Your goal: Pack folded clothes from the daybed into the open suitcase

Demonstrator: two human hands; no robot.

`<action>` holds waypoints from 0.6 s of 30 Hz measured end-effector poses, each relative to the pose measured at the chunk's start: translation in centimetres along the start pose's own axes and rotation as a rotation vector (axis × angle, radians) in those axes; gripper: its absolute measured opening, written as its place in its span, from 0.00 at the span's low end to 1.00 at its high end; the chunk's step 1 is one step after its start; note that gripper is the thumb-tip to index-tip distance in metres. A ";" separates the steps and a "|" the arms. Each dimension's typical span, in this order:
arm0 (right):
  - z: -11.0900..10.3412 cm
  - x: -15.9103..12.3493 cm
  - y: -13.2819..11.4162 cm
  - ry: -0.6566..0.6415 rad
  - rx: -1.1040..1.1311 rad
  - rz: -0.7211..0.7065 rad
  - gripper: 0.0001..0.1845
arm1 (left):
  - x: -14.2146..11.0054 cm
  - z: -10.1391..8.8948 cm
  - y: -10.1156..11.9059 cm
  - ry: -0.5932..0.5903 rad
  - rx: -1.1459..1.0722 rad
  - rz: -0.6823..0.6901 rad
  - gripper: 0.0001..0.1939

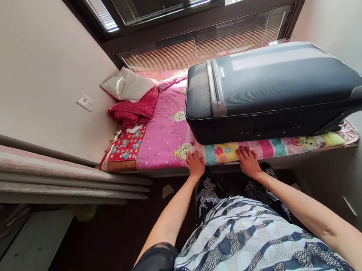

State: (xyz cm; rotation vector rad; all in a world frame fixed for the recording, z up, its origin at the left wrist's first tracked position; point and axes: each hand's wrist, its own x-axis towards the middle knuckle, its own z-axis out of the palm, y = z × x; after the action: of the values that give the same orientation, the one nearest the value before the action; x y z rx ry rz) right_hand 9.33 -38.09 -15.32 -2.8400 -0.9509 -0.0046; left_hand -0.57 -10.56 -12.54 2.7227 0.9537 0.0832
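A large black suitcase (273, 87) lies flat on a window-seat covered by a pink and striped cartoon-print mat (165, 137). My left hand (195, 165) rests flat on the mat's front edge, fingers spread, just below the suitcase's left corner. A little to the right, my right hand (248, 160) also lies open on the mat edge, its fingertips close to the suitcase's front side. Neither hand holds anything.
A crumpled red blanket (135, 110) and a white pillow (127, 86) lie at the mat's far left by the wall. Window blinds (204, 47) run behind the suitcase. A grey rolled edge (43, 176) juts in from the left, with dark floor below.
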 end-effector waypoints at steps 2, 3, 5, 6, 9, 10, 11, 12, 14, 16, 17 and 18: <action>-1.4 0.8 -1.0 0.002 0.102 0.026 0.34 | 0.4 -2.1 1.2 0.005 -0.149 0.035 0.23; -2.3 1.2 -1.6 0.025 0.157 0.021 0.31 | 0.6 -3.3 1.9 0.047 -0.246 0.085 0.19; -4.5 2.3 -3.0 0.134 0.265 -0.029 0.26 | 0.9 -5.6 3.4 0.197 -0.445 0.233 0.13; -5.7 2.9 -3.7 0.216 0.312 -0.065 0.24 | 1.0 -6.6 4.2 0.280 -0.528 0.314 0.11; -9.8 5.2 -5.6 0.475 0.406 -0.128 0.20 | 1.5 -9.2 6.6 0.454 -0.666 0.469 0.09; -11.0 6.0 -6.1 0.535 0.423 -0.129 0.19 | 1.8 -9.8 7.4 0.480 -0.687 0.478 0.09; -12.1 6.8 -6.6 0.575 0.434 -0.122 0.19 | 2.1 -10.2 8.1 0.491 -0.704 0.464 0.08; -13.0 7.6 -7.0 0.596 0.437 -0.112 0.19 | 2.5 -10.5 8.6 0.490 -0.718 0.435 0.07; -14.2 9.0 -7.7 0.591 0.424 -0.087 0.18 | 3.2 -10.6 9.6 0.461 -0.745 0.357 0.04; -14.6 9.9 -8.2 0.560 0.397 -0.055 0.18 | 3.7 -10.5 10.2 0.423 -0.769 0.298 0.03; -14.7 10.2 -8.5 0.540 0.385 -0.034 0.18 | 3.9 -10.5 10.4 0.409 -0.781 0.283 0.02; -14.6 10.5 -8.8 0.520 0.377 -0.009 0.18 | 4.0 -10.4 10.6 0.400 -0.793 0.275 0.01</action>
State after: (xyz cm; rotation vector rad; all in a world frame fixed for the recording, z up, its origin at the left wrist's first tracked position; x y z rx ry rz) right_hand 13.09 -26.94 0.89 -2.3117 -0.7500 -0.4837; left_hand 7.59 -13.76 0.15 2.0841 0.4602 0.8793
